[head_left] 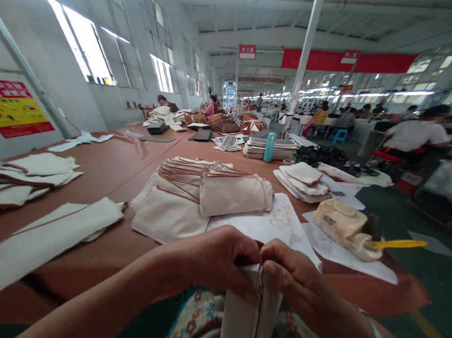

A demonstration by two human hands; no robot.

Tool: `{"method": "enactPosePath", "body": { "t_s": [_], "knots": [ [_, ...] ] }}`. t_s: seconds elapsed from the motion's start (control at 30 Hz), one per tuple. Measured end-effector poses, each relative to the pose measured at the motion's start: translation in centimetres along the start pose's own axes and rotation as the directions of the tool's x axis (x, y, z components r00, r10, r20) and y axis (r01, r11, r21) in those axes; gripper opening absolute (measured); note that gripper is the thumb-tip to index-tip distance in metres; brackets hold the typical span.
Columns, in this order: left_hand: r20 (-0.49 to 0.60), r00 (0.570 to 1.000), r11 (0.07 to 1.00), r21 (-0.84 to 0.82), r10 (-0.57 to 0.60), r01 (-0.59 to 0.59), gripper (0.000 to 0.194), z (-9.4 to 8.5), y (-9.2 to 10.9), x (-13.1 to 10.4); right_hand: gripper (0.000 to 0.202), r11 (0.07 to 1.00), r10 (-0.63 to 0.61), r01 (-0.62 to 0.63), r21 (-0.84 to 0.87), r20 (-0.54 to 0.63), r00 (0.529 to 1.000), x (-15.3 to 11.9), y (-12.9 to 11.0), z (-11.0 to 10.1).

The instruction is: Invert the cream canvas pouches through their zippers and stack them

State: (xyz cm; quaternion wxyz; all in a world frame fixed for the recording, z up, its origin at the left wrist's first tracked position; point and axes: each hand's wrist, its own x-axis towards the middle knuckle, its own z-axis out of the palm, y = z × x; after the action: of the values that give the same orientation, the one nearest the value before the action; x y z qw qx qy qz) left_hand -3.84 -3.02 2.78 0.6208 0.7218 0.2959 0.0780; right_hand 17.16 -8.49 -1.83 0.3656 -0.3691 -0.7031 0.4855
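Note:
Over my lap I have a cream fabric piece with a dark seam running down its middle. My left hand is closed on its upper left edge, thumb in front. On the other side of the seam, my right hand pinches the top edge between thumb and bent fingers. The two hands nearly meet at the top of the piece. Just beyond them, a fanned pile of cream fabric pieces with brown edging lies on the brown table, partly over a stained white sheet.
A cut plastic container with a yellow-handled tool stands on paper at right. More cream pieces lie at left. A teal bottle stands beside stacked panels. Co-workers sit farther back; one person is at right.

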Motion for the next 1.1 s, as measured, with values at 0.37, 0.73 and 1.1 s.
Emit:
{"method": "enactPosePath", "body": {
  "t_s": [0.37, 0.73, 1.1],
  "knots": [
    [-0.055, 0.998, 0.992, 0.118, -0.03, 0.036, 0.038, -0.9, -1.7, 1.8, 0.03, 0.982, 0.103, -0.1, 0.159, -0.011, 0.995, 0.0, 3.0, -0.4],
    [0.028, 0.998, 0.99, -0.128, -0.057, 0.06, 0.044, -1.0, -3.3, 2.9, 0.024, 0.881, 0.207, -0.196, 0.431, 0.021, 0.978, 0.4, 4.9, -0.2],
    [-0.089, 0.99, 0.988, -0.121, -0.106, 0.095, 0.02, 0.5, -2.9, 3.9, 0.029, 0.975, 0.144, -0.141, 0.17, -0.005, 0.99, 1.0, 4.1, -0.9]
  ]
}}
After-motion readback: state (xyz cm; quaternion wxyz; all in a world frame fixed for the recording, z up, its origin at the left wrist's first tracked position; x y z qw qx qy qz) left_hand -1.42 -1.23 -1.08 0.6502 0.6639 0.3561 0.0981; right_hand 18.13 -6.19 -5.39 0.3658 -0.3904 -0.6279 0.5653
